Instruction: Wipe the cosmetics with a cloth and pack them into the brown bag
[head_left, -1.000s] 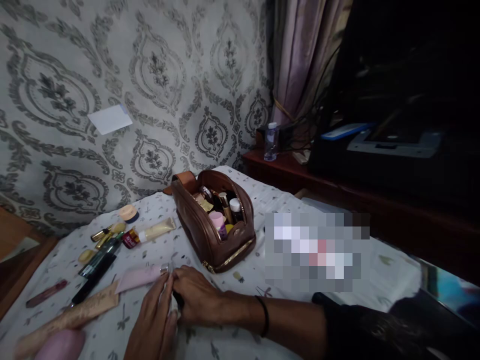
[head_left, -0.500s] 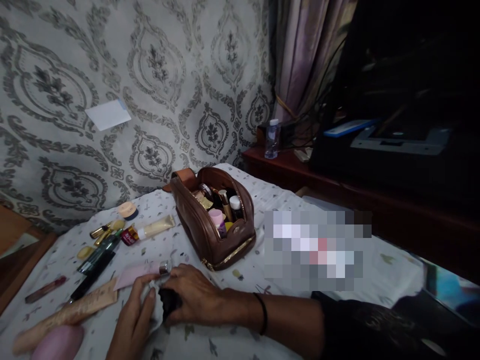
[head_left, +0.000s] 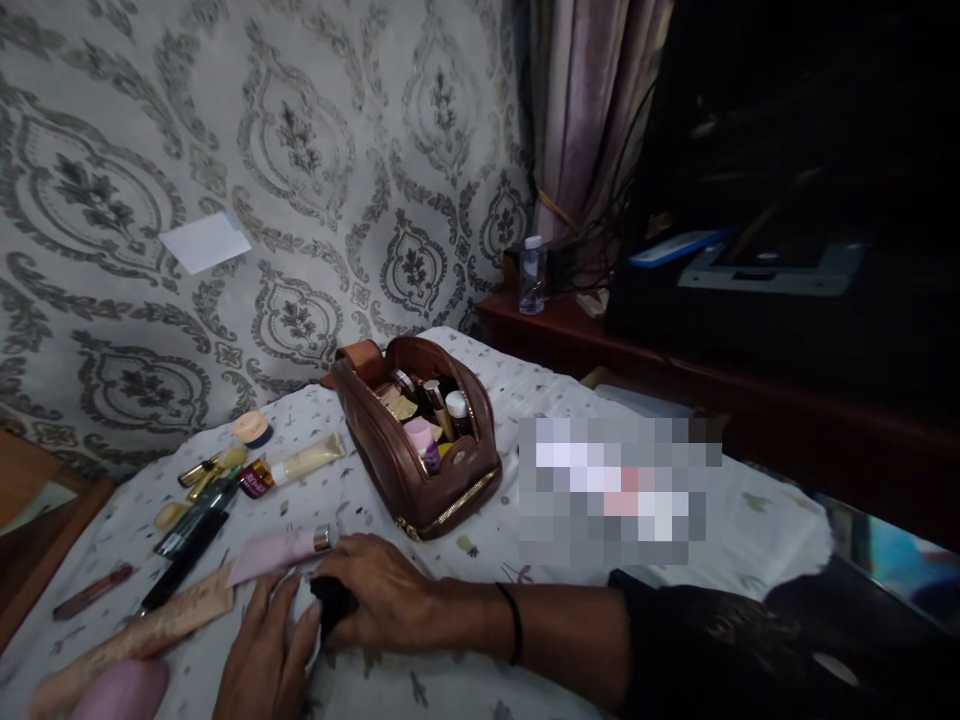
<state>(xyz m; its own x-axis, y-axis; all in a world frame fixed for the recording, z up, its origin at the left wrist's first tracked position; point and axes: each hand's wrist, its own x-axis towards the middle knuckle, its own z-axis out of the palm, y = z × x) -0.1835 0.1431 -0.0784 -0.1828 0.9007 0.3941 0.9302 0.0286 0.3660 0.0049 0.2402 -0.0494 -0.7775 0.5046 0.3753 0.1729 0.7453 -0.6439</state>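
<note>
White printed bedsheet (head_left: pixel 772 530), damask wallpaper (head_left: pixel 300 200)

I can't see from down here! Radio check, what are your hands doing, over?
Right hand over small black item. Left hand at white tissue. Pink tube just beyond, over.

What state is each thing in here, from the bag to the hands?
Brown leather toiletry bag: open, cosmetics inside.
Cream tube: lying down, capped.
Small plastic bottle: upright, capped.
Curtain: tied back.
Right hand: over a black item.
Left hand: against white material.
</note>
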